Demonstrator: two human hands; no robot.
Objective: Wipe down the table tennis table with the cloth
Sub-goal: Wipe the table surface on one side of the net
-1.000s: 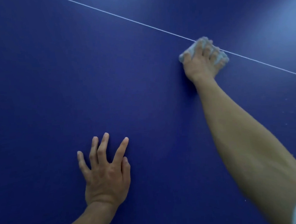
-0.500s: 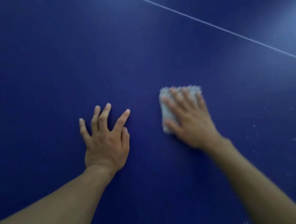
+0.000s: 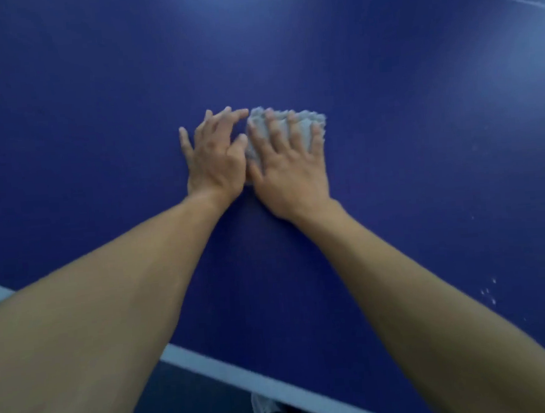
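Grey cloth (image 3: 318,119): pressed under right hand (image 3: 289,173), fingers spread, likely for wiping pressure. Left hand (image 3: 213,159): splayed, rested on table tennis table (image 3: 421,138), seemingly bracing.

Dim, bluish lighting. Soft pale glare on table (image 3: 496,61) at far right and far centre. Faint shadow between wrists. Motion blur over cloth (image 3: 304,123) and right hand (image 3: 289,173). Soft focus along near edge.

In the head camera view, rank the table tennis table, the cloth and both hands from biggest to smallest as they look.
1. table tennis table, fills most of the view.
2. left hand and right hand: about alike, not ranked.
3. cloth, partly hidden under the right hand.
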